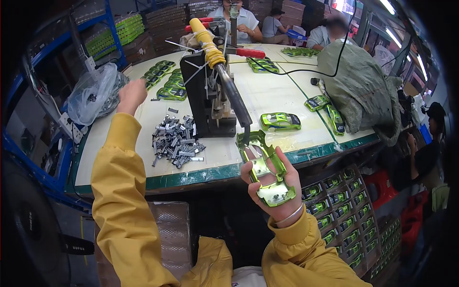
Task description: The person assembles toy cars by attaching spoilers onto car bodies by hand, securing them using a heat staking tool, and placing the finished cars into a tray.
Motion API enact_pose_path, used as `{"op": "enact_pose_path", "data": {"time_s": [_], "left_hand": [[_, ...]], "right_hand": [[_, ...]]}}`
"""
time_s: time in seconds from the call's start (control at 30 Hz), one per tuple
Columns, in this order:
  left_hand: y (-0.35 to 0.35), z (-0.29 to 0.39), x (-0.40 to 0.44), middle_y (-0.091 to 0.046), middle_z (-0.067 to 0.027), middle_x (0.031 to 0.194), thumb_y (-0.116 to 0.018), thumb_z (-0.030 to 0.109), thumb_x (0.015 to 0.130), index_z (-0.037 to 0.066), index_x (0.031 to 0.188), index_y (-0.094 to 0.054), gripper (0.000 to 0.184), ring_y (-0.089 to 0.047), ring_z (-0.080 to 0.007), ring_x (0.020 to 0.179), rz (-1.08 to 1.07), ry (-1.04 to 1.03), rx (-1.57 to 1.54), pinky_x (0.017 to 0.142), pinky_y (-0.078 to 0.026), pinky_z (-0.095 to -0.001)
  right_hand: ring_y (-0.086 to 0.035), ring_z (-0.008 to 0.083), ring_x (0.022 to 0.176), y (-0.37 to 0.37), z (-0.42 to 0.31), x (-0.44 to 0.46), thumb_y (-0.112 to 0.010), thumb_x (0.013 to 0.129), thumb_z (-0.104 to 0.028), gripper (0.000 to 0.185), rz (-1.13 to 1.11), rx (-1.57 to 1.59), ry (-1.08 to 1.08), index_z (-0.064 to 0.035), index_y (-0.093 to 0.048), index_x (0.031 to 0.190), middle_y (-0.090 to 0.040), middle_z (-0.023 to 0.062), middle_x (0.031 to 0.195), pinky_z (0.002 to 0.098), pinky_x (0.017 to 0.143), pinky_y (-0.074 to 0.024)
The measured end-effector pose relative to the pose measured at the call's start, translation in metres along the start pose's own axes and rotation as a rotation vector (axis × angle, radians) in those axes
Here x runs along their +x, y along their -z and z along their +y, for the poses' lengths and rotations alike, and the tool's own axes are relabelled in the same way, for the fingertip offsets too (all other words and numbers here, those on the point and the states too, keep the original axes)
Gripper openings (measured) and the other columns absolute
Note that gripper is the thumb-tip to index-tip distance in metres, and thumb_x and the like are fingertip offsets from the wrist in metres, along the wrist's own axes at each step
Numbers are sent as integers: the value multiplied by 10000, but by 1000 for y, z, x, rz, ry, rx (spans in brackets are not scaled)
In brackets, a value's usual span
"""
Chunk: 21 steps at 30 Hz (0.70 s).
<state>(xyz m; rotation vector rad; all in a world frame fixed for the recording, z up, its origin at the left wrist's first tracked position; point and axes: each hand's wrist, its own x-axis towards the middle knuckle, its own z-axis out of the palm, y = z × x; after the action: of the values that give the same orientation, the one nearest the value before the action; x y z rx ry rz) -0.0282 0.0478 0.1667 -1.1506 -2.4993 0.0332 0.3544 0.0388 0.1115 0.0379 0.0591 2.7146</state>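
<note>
My right hand (282,191) holds a green car shell (267,172), its hollow underside facing up, beneath the tip of a hand press (210,95) with a yellow-wrapped lever. My left hand (132,95) is raised over the left part of the table, beside a clear plastic bag (93,95) and near a row of green car shells (158,71); its fingers are partly hidden and what they hold, if anything, cannot be made out. A pile of small grey clips (177,141) lies left of the press base. One green car shell (280,121) rests right of the press.
A large grey-green sack (358,81) sits at the table's right, with two car shells (325,110) beside it. Below the table's right edge stands a divided box (342,210) of car shells. People (239,21) sit across the table. A fan (36,225) stands at lower left.
</note>
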Motion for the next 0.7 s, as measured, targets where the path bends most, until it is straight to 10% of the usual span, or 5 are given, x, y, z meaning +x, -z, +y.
{"op": "enact_pose_path", "data": {"time_s": [0.13,0.47,0.7], "left_hand": [[-13,-11,-21,-602,-119,961,-442,115,770,48,962,-586,249,-583,-272,896,-403,204,-12,773,-446,-385],[-32,25,-22,-621,-66,762,-423,105,785,165,1203,-415,422,-610,-235,689,193,-179,257,738,-404,-389],[-28,2,4,-590,-107,1005,-472,146,775,115,1018,-592,273,-594,-246,879,-184,73,308,690,-482,-420]], "right_hand": [[-500,249,929,0,0,1,-360,879,-358,423,0,30,0,2,-491,1059,-519,142,956,401,610,-533],[-426,186,951,1,0,0,-359,875,-368,411,-19,-48,-6,-57,-458,1125,-486,70,1064,324,640,-446],[-514,259,932,2,-3,0,-353,883,-354,424,-22,-6,0,3,-480,1074,-524,157,958,393,616,-538]]}}
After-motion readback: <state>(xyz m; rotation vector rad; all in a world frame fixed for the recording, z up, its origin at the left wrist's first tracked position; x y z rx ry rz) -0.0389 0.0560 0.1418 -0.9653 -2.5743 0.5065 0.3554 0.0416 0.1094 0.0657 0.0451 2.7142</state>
